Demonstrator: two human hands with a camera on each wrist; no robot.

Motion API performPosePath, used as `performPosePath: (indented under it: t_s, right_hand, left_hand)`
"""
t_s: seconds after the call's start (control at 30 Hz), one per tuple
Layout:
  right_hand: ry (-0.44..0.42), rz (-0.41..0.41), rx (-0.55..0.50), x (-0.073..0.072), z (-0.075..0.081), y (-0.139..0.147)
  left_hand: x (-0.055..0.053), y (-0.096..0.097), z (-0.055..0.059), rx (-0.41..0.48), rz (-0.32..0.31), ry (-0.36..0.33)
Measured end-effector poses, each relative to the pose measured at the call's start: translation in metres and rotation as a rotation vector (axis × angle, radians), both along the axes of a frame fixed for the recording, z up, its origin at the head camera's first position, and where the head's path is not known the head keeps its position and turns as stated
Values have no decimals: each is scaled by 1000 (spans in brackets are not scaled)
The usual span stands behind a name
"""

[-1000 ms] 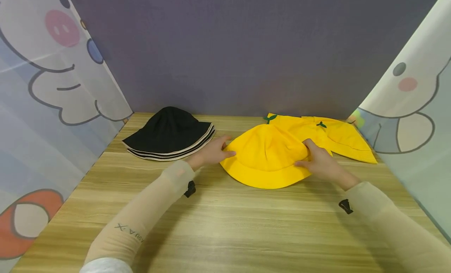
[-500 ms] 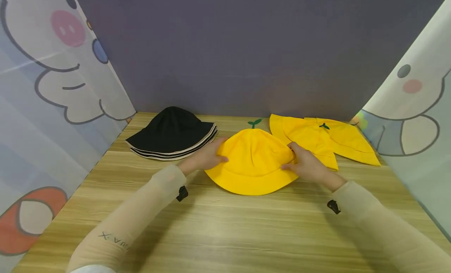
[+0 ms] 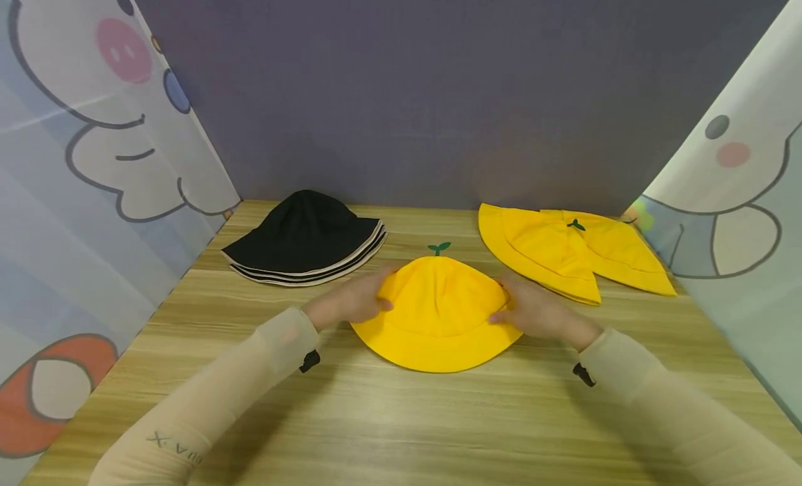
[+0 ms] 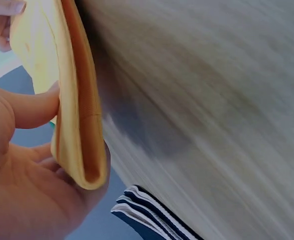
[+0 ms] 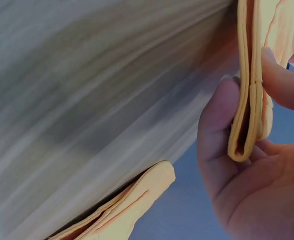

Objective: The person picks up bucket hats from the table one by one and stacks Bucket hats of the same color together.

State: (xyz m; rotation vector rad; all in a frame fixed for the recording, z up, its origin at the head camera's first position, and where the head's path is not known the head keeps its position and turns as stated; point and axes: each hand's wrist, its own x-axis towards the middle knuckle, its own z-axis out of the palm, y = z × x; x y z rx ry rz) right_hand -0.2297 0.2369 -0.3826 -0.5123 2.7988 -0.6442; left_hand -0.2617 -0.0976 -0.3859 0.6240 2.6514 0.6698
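Observation:
A yellow bucket hat point(image 3: 438, 305) with a green sprout on its crown is held flat between both hands, near the middle of the table. My left hand point(image 3: 356, 299) grips its left side, thumb on the upper face and fingers beneath, as the left wrist view shows of the folded brim point(image 4: 81, 115). On the opposite side my right hand point(image 3: 540, 310) pinches the hat the same way; the right wrist view shows the folded edge point(image 5: 247, 100) between thumb and fingers. In both wrist views the hat's edge stands off the wooden surface.
Several black bucket hats point(image 3: 307, 242) with pale brim edges lie stacked at the back left. More yellow hats point(image 3: 551, 253) lie overlapping at the back right. A grey panel point(image 3: 438, 96) stands behind the wooden table point(image 3: 413, 430), with cartoon-printed sheets point(image 3: 56, 214) at the sides.
Both hands have brought the yellow hat left and toward the front edge, away from the other yellow hats. The black stack and remaining yellow hats stay in place.

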Motion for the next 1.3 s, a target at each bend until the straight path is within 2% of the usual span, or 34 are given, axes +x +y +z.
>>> performPosePath:
  t_s: [0.17,0.37,0.47,0.63,0.8,1.0,1.3]
  right_hand:
    - [70,3,138,6,-1,-7]
    - [224,47,316,17,0,-20]
    - [255,91,353,21,-1,-27]
    - [173,125,368,29,-2,-38]
    - [164,126,383,30,-2,-40]
    - [160,128,380,26,-5,-39]
    - [170,40,234,12,-3,-13]
  left_hand:
    - [5,3,-3,-109,7,66]
    - [15,10,-2,-271,-35,246]
    - [23,16,2,-340,-59,286]
    - [36,22,6,-403,-123,199]
    - [38,24,4,-433,-136,136]
    - [38,27,1,-440,-132,123]
    - [37,30,-2,-450,-133,143]
